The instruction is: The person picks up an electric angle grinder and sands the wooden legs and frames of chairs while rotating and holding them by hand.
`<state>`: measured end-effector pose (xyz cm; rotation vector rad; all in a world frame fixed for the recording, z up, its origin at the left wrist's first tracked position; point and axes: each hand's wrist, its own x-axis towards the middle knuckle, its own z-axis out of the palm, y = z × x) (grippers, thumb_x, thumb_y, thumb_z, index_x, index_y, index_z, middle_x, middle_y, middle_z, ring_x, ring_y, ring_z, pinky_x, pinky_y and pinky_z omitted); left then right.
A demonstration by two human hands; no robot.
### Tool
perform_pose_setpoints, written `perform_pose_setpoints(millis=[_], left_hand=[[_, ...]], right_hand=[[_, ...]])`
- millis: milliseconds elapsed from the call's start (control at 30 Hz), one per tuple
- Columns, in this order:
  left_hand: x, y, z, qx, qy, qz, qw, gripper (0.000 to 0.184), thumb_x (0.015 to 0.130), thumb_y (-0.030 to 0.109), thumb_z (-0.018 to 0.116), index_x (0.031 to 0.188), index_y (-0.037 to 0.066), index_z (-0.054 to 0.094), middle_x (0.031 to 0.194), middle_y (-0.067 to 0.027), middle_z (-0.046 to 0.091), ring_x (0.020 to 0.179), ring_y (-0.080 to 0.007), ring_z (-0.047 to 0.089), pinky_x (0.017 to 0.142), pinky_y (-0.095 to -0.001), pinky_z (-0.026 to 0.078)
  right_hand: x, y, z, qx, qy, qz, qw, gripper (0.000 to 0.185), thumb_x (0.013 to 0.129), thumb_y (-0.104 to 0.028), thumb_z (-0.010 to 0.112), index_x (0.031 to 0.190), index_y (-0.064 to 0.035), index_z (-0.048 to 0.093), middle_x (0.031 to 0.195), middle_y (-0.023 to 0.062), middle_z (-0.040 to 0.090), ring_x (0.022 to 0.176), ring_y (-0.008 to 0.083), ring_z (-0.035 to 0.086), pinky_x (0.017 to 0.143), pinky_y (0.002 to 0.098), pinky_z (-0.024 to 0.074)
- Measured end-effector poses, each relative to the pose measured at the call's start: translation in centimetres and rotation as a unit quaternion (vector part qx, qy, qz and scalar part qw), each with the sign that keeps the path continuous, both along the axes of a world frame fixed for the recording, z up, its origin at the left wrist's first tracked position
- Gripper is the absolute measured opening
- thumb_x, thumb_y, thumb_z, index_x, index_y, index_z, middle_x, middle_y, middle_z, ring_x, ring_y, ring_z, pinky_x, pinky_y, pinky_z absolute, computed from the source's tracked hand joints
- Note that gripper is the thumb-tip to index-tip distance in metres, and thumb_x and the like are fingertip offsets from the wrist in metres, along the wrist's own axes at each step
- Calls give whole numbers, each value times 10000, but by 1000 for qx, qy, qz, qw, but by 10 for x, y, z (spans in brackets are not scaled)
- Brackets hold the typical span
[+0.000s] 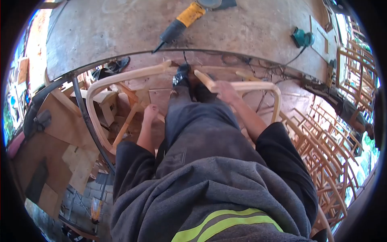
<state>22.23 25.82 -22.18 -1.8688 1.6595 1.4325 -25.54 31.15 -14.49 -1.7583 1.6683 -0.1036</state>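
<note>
A pale wooden chair frame (95, 94) with bent arms curves around both sides of my legs. On the right, its other arm (260, 86) bends down past my sleeve. My right hand (226, 92) is closed around that arm near its front end. Lower and to the left, my left hand (150, 112) is closed on a thin rail of the frame, beside a slanted wooden bar (128, 122). My palm and part of the rail are hidden.
A yellow and black angle grinder (183, 22) lies on the workbench (121, 32) ahead. A green sander (302, 38) sits at its right. Cables (268, 72) trail below the bench. Stacked wooden chair frames (322, 141) crowd the right; a cardboard box (105, 105) and boards stand left.
</note>
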Motion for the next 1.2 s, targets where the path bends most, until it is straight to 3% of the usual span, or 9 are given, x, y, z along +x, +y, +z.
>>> perform_pose_setpoints(millis=[133,367,700,867,900,933,967,1100,1200], left_hand=[[-10,-18,14,17,15,11,1000,312,832,203,665,1086,24,700,1007,-171,735,969,-309,713,878,-391,553],[-54,-49,-5,23,78,33,996,340,827,187,661,1119,15,692,1014,-151,748,975,-282,720,890,-375,552],[-63,-73,-16,9,67,-119,991,317,830,229,630,1097,85,722,1022,-181,731,974,-332,706,900,-420,550],[-57,-90,-17,17,68,-213,974,332,853,243,592,1109,48,673,1033,-262,682,1005,-430,658,872,-514,534],[-54,-89,-26,2,73,-226,971,281,849,272,647,1017,56,710,917,-170,722,888,-323,710,779,-432,557],[-57,-96,-33,48,17,-310,949,293,838,260,662,1057,74,719,909,-162,721,852,-302,710,757,-422,557],[-51,-92,-53,42,48,-279,958,317,831,267,676,1080,77,726,911,-160,725,849,-285,713,758,-424,555],[-107,-118,-2,122,45,-343,930,288,850,247,663,1052,62,752,1030,-175,731,1009,-280,699,890,-391,540],[-138,-123,-13,81,88,-391,913,321,835,236,690,1085,41,738,1091,-182,721,1032,-301,691,916,-401,535]], right_hand=[[-29,13,18,12,101,20,995,602,774,-56,617,1362,-79,494,1329,132,519,1294,308,468,1117,461,339],[-24,7,24,83,226,-31,970,558,785,-63,630,1327,-53,500,1306,153,534,1311,329,454,1127,482,315],[70,-17,29,87,50,-15,995,650,729,-65,581,1375,-54,508,1377,178,493,1349,373,424,1175,473,293],[42,1,63,58,41,-124,990,564,770,-79,574,1328,-32,504,1392,190,483,1312,379,457,1115,470,366],[35,12,62,42,47,-163,985,532,776,-73,567,1303,-46,507,1384,198,491,1290,386,481,1078,502,390],[30,23,64,55,54,-209,975,508,789,-92,570,1290,-40,507,1369,216,501,1254,406,504,1045,513,413],[26,34,67,66,58,-254,963,485,802,-112,572,1277,-33,508,1354,235,511,1218,426,526,1013,523,436],[4,110,36,139,40,-323,935,344,802,-185,603,1083,11,617,996,269,659,978,449,632,873,513,503],[11,157,85,168,18,-441,881,320,802,-248,666,1014,-8,658,1006,222,698,981,394,675,865,455,532]])
